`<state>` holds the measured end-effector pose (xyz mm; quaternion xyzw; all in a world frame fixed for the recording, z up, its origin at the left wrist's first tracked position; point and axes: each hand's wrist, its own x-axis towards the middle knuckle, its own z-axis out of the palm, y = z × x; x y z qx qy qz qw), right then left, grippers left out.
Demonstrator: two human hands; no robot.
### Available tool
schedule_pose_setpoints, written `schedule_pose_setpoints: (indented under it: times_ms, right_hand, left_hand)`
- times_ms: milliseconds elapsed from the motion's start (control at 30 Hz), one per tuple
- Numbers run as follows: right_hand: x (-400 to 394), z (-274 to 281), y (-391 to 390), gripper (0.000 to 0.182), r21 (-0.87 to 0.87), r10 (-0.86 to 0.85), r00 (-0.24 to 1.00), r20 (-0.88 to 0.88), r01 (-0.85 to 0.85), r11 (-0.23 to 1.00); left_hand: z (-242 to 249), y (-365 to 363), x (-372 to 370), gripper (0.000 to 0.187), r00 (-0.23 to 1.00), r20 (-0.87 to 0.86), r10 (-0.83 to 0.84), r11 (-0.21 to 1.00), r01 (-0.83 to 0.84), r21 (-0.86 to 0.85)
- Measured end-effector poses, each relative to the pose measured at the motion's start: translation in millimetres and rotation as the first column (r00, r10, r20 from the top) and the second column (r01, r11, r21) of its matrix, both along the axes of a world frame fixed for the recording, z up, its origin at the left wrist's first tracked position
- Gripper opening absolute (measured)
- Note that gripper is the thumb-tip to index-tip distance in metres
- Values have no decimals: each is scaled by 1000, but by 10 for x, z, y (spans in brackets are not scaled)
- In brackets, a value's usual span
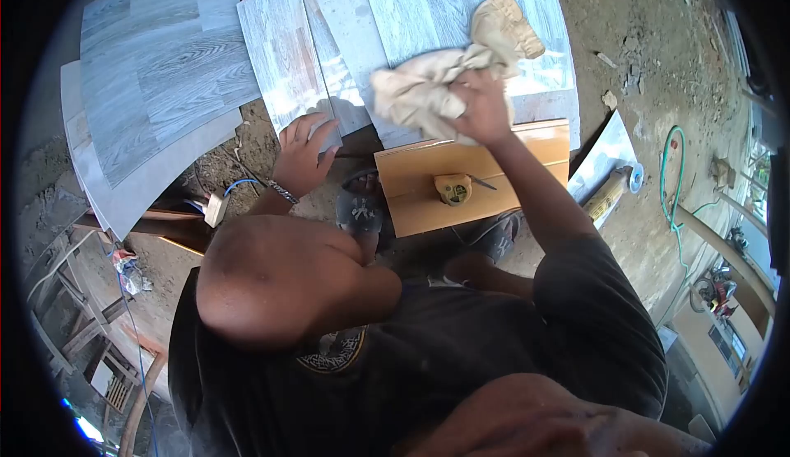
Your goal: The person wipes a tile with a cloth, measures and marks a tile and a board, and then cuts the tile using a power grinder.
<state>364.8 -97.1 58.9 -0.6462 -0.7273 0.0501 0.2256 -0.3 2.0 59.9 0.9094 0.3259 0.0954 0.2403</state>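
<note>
My right hand [481,107] grips a crumpled cream cloth [411,90] over the pale wood-pattern tiles [411,20]. The cloth is bunched, with one end trailing toward the far right. My left hand [304,156] has its fingers stretched out at the near end of a narrow wood-pattern tile [284,49] and holds nothing. Between my feet and the tiles lies a brown cardboard box [411,202]. On top of it rests a round yellowish object [453,189] that looks like a tape measure, with a thin dark tool [483,183] beside it.
More wood-pattern sheets [164,62] are stacked at the left. A power socket block [216,208] with a blue cable lies near my left knee. At the right are a yellow tube [609,193] on a pale sheet and a green hose [671,169]. The ground is rough dirt.
</note>
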Motion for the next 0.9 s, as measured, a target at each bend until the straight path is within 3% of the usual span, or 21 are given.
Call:
schedule_pose_setpoints:
  times_ms: [67,133,167,233,300,367,467,533,600,667,700,767,833,900]
  right_hand:
    - [720,-51,185,35,71,-306,946,-109,315,946]
    - [1155,40,438,38,-128,-673,740,10,668,733]
    - [1126,36,507,38,-119,-683,730,7,679,724]
    - [885,25,874,42,78,-667,723,179,665,742]
    - [368,113,1081,45,-18,-500,841,205,514,858]
    - [36,-36,1231,51,-39,-114,974,196,124,992]
    - [139,-79,1655,52,-98,-19,992,123,31,995]
    - [282,-177,2185,50,39,-262,945,197,260,965]
    - [477,2,2694,45,-109,-468,882,56,471,875]
    - [397,489,2911,40,-128,-609,786,106,619,775]
    - [340,425,2976,40,-135,-606,791,89,612,779]
    - [291,218,3066,38,76,-621,774,126,617,783]
    - [114,33,2926,42,83,-420,889,182,412,907]
    - [-323,20,2619,41,-41,-147,964,221,160,986]
  left_hand:
    - [50,-29,-255,47,998,-57,2,1000,-2,-2]
    - [-3,-27,-426,47,988,-89,125,992,-125,8]
    - [-24,-73,-438,47,990,-84,112,994,-111,17]
    - [-114,-147,-474,47,982,-130,140,988,-147,-45]
    - [-141,-239,-359,47,988,-121,99,989,-111,-96]
    - [-121,-180,-194,46,992,-122,38,987,-56,-148]
    - [-135,-63,53,46,992,-109,-66,990,52,-131]
    - [-149,21,239,48,990,-69,-123,987,115,-116]
    - [-129,171,473,51,968,-52,-247,969,245,-37]
    - [26,325,804,55,933,-127,-336,929,351,116]
    - [82,413,942,55,932,-146,-331,930,348,115]
    - [148,492,1195,56,927,-139,-348,911,369,185]
    - [64,412,1310,59,919,-111,-379,907,392,155]
    - [-32,400,1431,63,895,-96,-436,883,446,147]
